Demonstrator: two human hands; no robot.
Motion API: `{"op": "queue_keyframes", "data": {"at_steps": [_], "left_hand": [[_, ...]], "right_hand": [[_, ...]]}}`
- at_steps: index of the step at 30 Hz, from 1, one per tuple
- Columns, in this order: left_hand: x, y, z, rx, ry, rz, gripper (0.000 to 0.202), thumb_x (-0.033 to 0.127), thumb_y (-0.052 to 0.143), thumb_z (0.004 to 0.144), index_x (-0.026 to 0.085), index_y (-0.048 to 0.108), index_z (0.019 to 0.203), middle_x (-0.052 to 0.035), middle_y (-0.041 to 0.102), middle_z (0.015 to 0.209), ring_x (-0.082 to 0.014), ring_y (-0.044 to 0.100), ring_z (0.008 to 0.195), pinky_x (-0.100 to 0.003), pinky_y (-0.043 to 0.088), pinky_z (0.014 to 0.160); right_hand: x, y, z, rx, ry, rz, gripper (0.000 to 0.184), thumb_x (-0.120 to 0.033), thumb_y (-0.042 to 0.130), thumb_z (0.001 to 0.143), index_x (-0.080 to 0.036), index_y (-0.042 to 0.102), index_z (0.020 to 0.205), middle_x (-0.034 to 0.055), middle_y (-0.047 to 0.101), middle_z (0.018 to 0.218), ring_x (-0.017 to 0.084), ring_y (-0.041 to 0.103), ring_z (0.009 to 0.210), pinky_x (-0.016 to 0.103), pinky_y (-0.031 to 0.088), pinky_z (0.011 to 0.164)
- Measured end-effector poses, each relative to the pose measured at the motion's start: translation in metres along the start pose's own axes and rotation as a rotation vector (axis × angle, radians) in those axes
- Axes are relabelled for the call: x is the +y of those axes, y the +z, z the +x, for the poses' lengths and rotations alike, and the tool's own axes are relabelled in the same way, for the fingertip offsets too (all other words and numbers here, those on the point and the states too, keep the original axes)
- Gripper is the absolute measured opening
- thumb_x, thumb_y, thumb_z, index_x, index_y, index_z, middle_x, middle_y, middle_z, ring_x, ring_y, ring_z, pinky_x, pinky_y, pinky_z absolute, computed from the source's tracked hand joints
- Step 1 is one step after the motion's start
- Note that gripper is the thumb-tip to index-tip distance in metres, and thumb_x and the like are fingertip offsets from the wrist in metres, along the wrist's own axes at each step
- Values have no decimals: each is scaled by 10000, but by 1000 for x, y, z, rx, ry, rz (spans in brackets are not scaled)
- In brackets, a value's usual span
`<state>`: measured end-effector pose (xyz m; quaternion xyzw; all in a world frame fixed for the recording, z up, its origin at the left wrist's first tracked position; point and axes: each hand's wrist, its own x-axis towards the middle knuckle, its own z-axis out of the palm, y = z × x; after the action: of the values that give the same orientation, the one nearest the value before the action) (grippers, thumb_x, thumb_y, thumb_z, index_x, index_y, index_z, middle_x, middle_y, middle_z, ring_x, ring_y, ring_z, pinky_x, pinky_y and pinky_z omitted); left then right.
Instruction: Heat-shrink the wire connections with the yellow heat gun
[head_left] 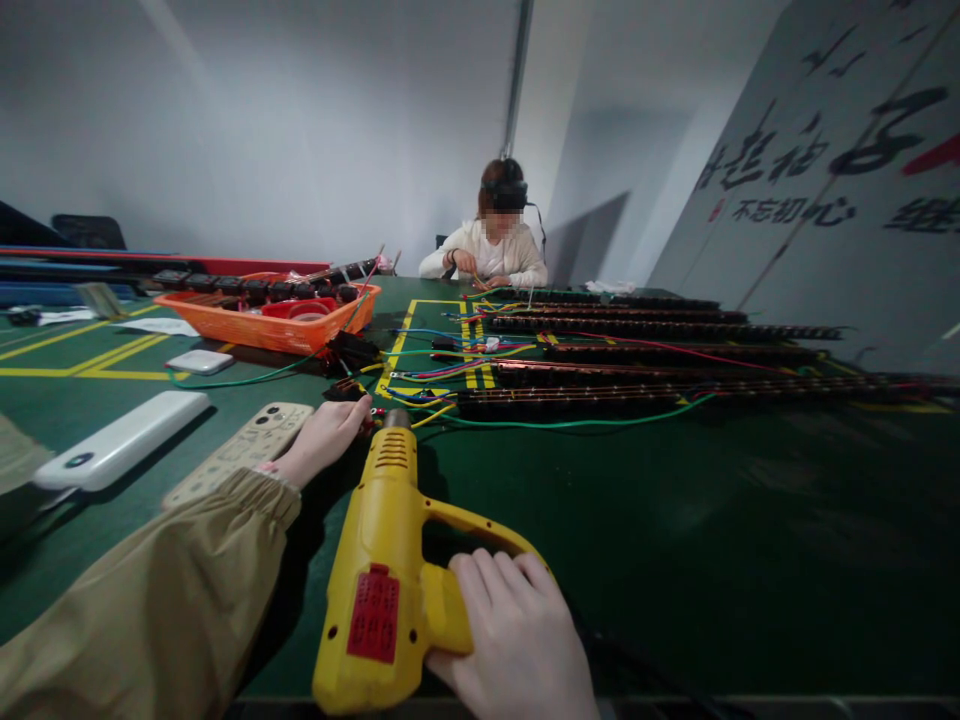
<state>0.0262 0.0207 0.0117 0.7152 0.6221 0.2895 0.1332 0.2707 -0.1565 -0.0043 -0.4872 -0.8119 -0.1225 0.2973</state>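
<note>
My right hand (517,630) is wrapped round the handle of a yellow heat gun (375,530) with a red label on its side. Its metal nozzle (397,419) points away from me, at the coloured wires (420,398). Left of the nozzle, my left hand (326,440) is closed in a pinch on a wire end with a small red piece (379,412) beside the fingertips. The exact grip is partly hidden by the fingers. From there the wires run right to long black strips (600,398) with copper-coloured lines, lying side by side on the table.
An orange basket (262,330) holds black parts and a red roll. A phone in a patterned case (240,452), a white power bank (124,440) and a small white box (199,362) lie to the left. Across the green table (675,520) a person (491,245) handles wires.
</note>
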Motion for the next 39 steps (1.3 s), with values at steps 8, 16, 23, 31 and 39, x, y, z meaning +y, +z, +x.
{"op": "queue_keyframes", "data": {"at_steps": [8,16,23,31,39], "left_hand": [[-4,0,1,-20,-1,36,653,621,234,900,167,661,705,-48,627,645,-190,545,644,-284,313,604],[-12,3,4,-22,2,70,614,608,251,899,158,623,710,-33,610,645,-177,521,634,-274,283,576],[-12,4,3,7,28,32,516,565,307,896,173,560,677,-7,586,607,-157,513,594,-254,285,558],[-7,3,1,7,40,85,518,545,294,896,176,600,699,-22,628,659,-171,536,625,-250,298,570],[-8,4,2,-9,12,94,522,554,294,885,184,602,684,-25,616,658,-170,527,619,-253,293,568]], "right_hand": [[0,1,-1,12,-2,12,565,-500,853,437,-198,572,824,-46,613,731,169,544,652,339,342,687],[12,-5,0,-43,32,71,513,-433,859,460,-228,572,832,-68,627,759,165,557,687,333,316,715],[37,-11,-1,-18,93,52,475,-300,859,459,-226,587,842,-75,631,761,148,566,707,303,307,717],[53,-15,-2,-38,131,-45,413,-256,815,528,-203,593,873,-42,663,816,160,599,749,307,313,722],[58,-17,-4,-81,107,-101,374,-301,754,651,-185,578,960,-13,671,886,162,609,807,309,329,772]]}}
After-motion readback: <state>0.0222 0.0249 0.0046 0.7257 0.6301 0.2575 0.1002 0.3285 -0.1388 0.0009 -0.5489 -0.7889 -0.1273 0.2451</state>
